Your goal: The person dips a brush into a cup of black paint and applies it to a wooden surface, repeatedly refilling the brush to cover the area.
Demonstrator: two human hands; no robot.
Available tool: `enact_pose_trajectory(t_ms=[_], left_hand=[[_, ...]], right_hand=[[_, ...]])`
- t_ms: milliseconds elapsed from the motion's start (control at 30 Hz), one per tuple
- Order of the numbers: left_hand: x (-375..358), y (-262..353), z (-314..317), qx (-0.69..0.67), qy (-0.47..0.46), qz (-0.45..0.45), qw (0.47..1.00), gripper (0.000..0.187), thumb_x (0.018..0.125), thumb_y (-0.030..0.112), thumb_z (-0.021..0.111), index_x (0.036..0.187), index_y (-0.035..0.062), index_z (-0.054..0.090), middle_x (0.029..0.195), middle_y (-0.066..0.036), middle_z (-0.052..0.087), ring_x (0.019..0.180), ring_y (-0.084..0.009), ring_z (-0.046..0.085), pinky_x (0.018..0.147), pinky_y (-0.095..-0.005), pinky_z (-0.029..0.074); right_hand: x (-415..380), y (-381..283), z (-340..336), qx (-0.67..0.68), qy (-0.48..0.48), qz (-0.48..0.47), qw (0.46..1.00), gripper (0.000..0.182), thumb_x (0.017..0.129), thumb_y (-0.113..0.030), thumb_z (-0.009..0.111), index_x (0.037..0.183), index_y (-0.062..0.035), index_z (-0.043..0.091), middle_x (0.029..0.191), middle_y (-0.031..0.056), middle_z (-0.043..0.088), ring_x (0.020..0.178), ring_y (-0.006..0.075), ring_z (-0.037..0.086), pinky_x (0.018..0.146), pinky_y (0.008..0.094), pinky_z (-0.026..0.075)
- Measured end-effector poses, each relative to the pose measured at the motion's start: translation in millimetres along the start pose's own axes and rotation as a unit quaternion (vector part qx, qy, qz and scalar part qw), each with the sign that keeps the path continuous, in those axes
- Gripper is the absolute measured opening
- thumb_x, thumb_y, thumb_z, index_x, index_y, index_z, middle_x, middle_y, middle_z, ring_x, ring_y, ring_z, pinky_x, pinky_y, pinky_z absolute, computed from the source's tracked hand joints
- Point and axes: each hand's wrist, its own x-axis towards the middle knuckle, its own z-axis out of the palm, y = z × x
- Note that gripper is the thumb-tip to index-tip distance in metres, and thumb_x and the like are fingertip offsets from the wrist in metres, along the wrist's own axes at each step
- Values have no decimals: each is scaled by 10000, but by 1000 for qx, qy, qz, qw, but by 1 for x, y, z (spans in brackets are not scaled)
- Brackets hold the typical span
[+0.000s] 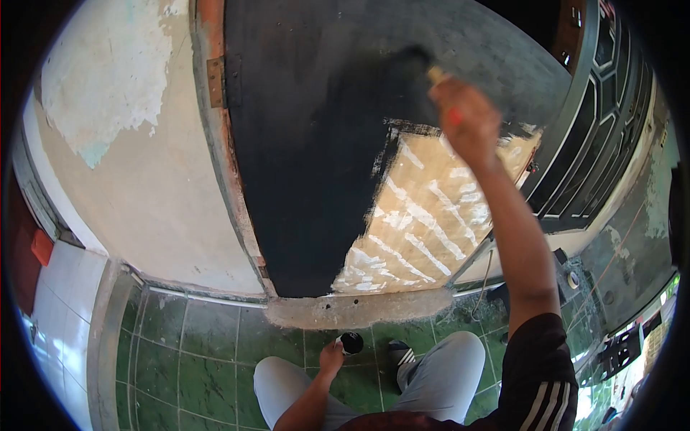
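My right hand (467,118) is raised in front of a door (302,179), its fingers closed round the light handle of a brush (435,74). The dark bristles are against the door's upper part and look blurred. Most of the door is black; its lower right part (410,215) is bare tan wood with white streaks. Low down, between my knees, my left hand (331,357) grips a small cup of black paint (351,343) by its left side.
A peeling cream wall (144,194) stands left of the door. A metal window grille (589,136) is on the right. Below lie a concrete sill (359,310) and green floor tiles (208,366). A roll of tape (573,280) sits at the right, near a thin cable.
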Motion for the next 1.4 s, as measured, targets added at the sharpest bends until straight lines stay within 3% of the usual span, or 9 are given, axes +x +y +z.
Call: enact_pose_trajectory(t_ms=[133,333,433,500,633,900,967,1267,1400], left_hand=[[2,-4,-3,-4,12,-13,1000,376,1033,304,508,1126,13,728,773,-164,723,702,-305,733,684,-446,531],[5,-15,-5,-29,32,-29,999,372,1045,299,510,1151,21,733,760,-137,723,688,-267,725,680,-425,530],[6,-24,-3,-30,19,-32,999,371,1048,293,508,1146,15,732,756,-128,720,676,-249,719,664,-411,521],[6,-28,-4,-31,11,-33,999,370,1048,289,506,1138,11,733,758,-127,720,672,-242,716,657,-404,516],[-5,-7,-7,-44,2,-39,998,368,1047,288,507,1119,8,734,764,-132,718,670,-239,715,654,-402,513],[-3,5,-5,-24,12,-47,999,356,1044,277,513,1152,14,727,781,-131,725,675,-235,718,653,-400,522],[-6,5,-5,-41,19,-53,998,360,1043,283,510,1161,20,725,785,-133,726,680,-237,720,655,-399,524],[-5,-4,-5,-23,-2,-34,999,367,1044,290,511,1156,11,720,763,-122,714,666,-234,712,654,-398,527],[-3,-6,-5,-43,8,-44,998,377,1042,301,512,1160,6,716,757,-124,710,677,-237,715,655,-400,525]], right_hand=[[-119,-84,27,58,-253,-80,962,256,852,-71,651,1108,-59,647,1066,81,669,918,218,694,716,319,604],[-159,-134,21,319,-445,111,829,170,921,-153,660,1078,-99,696,1200,78,699,1051,259,712,916,387,595],[-94,-66,23,307,-231,262,885,189,957,-62,665,1124,-87,751,1082,107,760,977,312,743,866,404,602],[-40,-25,9,172,-63,141,973,180,874,14,741,1031,-70,767,1009,110,764,907,293,745,793,367,613],[-10,-21,3,38,65,150,986,169,831,18,786,967,-81,777,958,79,766,909,269,747,754,355,614],[-165,-188,49,220,-311,-85,921,208,875,-173,695,1071,-105,700,1190,82,694,1031,235,708,822,346,613],[-163,-185,49,368,-396,93,836,180,899,-140,677,1075,-125,707,1136,74,707,972,277,715,809,372,607],[-6,-50,33,86,61,135,985,109,882,-79,765,981,-55,723,977,80,733,861,272,713,765,346,596],[-58,-113,49,60,-107,-6,992,170,851,-87,731,1016,-54,714,957,60,694,871,248,700,768,338,600]])
